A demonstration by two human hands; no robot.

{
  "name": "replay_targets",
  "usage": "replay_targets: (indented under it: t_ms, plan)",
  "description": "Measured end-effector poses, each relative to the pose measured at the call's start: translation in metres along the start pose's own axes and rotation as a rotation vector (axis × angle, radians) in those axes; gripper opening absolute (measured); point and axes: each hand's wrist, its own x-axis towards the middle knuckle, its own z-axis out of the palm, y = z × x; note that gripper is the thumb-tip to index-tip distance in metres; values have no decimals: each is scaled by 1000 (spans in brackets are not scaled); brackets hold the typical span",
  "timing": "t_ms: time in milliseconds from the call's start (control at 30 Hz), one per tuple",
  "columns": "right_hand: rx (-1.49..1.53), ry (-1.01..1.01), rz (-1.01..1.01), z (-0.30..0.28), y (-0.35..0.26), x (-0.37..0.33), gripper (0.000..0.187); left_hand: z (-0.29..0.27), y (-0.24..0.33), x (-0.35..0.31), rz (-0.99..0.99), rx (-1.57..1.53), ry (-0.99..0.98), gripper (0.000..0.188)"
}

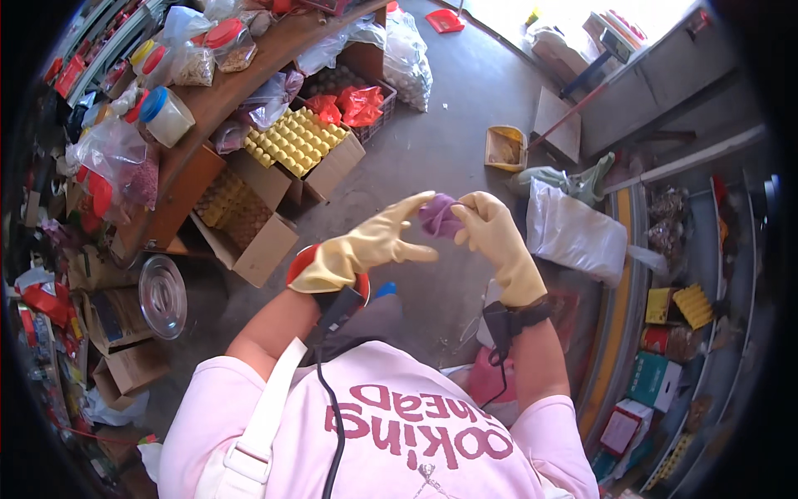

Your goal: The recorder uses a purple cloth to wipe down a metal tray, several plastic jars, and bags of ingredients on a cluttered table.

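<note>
In front of my chest I have a crumpled purple cloth. My right hand, in a cream rubber glove, pinches its right side between thumb and fingers. My left hand wears a matching glove; its fingers are spread, with the upper fingertips at the cloth's left edge. Whether they touch it I cannot tell. Below my left wrist, a red bucket is partly covered by the glove and forearm.
Cardboard boxes with yellow egg trays stand left, beside a wooden counter crowded with jars and bags. A yellow dustpan lies ahead on the floor. At right, a white sack sits by stocked shelves.
</note>
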Motion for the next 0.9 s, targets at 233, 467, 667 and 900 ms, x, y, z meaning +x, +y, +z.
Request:
replay_targets:
  t_ms: [233, 467, 667, 900]
  plan:
    - [-496, 6, -422, -16, -53, 73, 17, -58, 12, 69, 511, 123, 244, 30]
    - [-824, 57, -799, -5, -101, 195, 17, -147, 20, 119, 350, 395, 624, 21]
    - [-482, -356, -1031, 39, -178, 260, 69, -215, 20, 118, 152, 698, 796, 18]
    - [-59, -700, -393, 106, -193, 357, 31, -289, 72, 107, 110, 688, 1019, 20]
